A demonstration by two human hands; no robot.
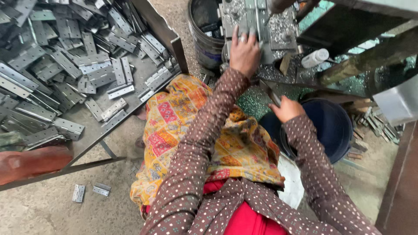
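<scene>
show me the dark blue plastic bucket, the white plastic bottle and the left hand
dark blue plastic bucket (335,126), head view, inner wall
white plastic bottle (315,58), head view, middle of body
left hand (244,52), head view, back of hand

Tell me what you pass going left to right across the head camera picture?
Tray of metal hinges → two loose hinges on the floor → patterned yellow cloth → left hand on the drill table → right hand → dark blue bucket → scrap pieces.

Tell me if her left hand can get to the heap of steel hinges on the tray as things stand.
Probably yes. The left hand rests on the hinge clamped on the machine table, while the heap of hinges lies open on the tray to her left. Only the tray's raised rim stands between them.
</scene>
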